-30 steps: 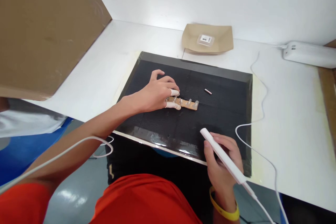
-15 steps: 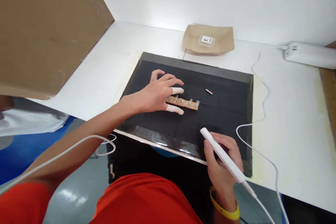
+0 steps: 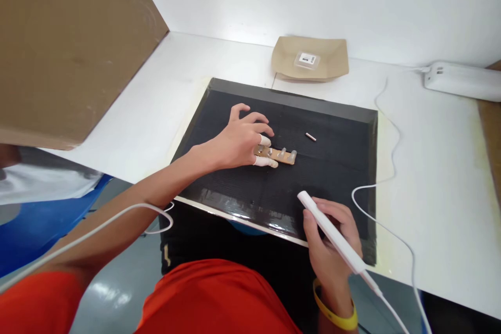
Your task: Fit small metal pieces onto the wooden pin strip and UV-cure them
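A: ok what's each hand doing here?

B: Left hand (image 3: pixel 241 139), mid-frame: thumb and a finger are apart, with the tan strip (image 3: pixel 276 154) between them. Can't tell if they're actually pressing it. Those 2 digits have white finger covers (image 3: pixel 262 160) on, probably for grip or to protect the tips.

A: and the right?

B: Right hand (image 3: pixel 346 237), lower right, is clamped around a white pen-like tool (image 3: pixel 332 232). Its tip points up and left, well apart from the strip. The cord (image 3: pixel 393 312) runs off the back end, which I guess keeps it off the work.

A: where's the strip sitting?

B: Around the middle of the frame on a black mat (image 3: pixel 336 167), clear pegs (image 3: pixel 292 156) on top, likely so the fingers can reach them. A short white stick (image 3: pixel 310 136) lies apart, up and right.
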A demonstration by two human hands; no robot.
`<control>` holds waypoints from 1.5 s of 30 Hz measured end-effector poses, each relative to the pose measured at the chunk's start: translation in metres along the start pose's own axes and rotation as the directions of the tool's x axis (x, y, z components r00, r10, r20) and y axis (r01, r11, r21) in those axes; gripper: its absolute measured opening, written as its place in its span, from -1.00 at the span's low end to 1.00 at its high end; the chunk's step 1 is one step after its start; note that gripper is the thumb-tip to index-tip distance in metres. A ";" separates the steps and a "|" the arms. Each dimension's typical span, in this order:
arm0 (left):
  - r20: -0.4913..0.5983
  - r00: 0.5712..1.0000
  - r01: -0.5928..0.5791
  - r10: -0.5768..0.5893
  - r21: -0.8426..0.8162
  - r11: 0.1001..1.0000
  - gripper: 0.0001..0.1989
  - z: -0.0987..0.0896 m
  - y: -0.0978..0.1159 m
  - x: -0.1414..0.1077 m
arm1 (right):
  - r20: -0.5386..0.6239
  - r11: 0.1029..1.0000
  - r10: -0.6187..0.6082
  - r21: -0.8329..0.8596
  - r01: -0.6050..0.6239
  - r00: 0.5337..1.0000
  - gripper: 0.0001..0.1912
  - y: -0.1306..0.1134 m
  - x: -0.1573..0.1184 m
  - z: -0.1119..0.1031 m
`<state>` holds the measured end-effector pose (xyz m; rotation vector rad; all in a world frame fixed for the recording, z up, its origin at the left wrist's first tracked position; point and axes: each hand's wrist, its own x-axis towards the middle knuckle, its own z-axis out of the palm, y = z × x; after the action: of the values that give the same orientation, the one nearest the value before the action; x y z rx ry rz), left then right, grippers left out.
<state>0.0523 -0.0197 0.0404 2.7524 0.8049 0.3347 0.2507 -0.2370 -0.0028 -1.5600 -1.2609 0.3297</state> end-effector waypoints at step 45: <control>0.067 0.995 0.069 -0.069 0.001 0.998 -0.25 -0.016 -0.017 -0.023 | -0.019 1.000 0.023 0.005 -0.023 1.000 -0.83 -0.001 0.002 0.002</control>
<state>0.0206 -0.0152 0.0464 2.7112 0.8789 0.2286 0.2497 -0.2344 -0.0018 -1.5712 -1.2274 0.3314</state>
